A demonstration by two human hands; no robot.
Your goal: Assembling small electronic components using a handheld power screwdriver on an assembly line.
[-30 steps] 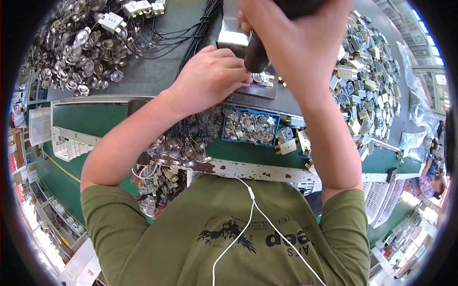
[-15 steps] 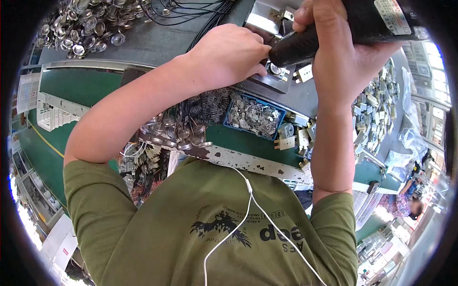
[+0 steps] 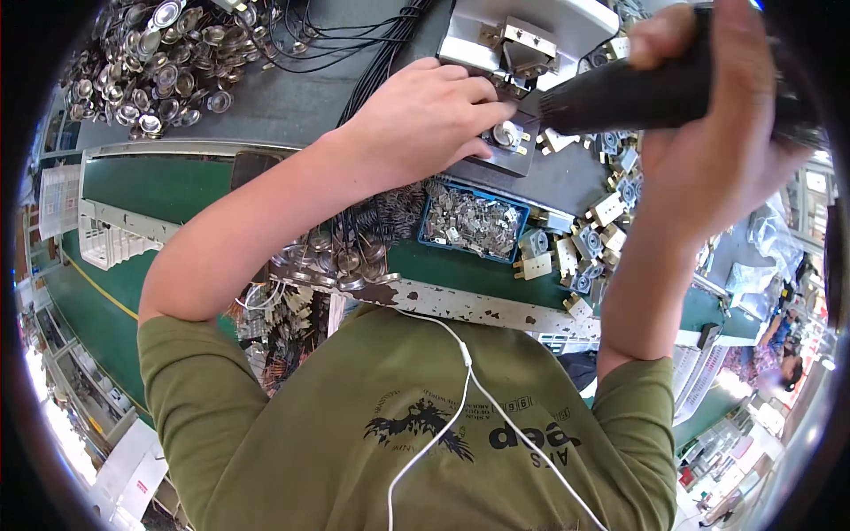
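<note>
My right hand (image 3: 708, 150) is wrapped around a thick black power screwdriver (image 3: 629, 96), which lies nearly level with its narrow end pointing left. That end is close to the fingertips of my left hand (image 3: 429, 115). The left fingers are bent and pressed together at a small metal block fixture (image 3: 506, 161); whatever they pinch is hidden. A round silvery part (image 3: 506, 134) sits on the fixture just beside those fingertips. Behind it stands a metal clamp-like bracket (image 3: 529, 40) on a pale grey machine body (image 3: 584, 19).
A blue tray (image 3: 467, 251) of small metal clips stands near the bench edge. Round metal discs (image 3: 159, 66) are heaped at far left, beside black cables (image 3: 376, 66). White-and-grey plug-like parts (image 3: 586, 243) lie right of the tray. A person (image 3: 766, 365) is far right.
The screwdriver and my right hand have shifted right, away from the fixture, uncovering the round part and bracket. My left hand stays at the fixture. The whole view has shifted slightly.
</note>
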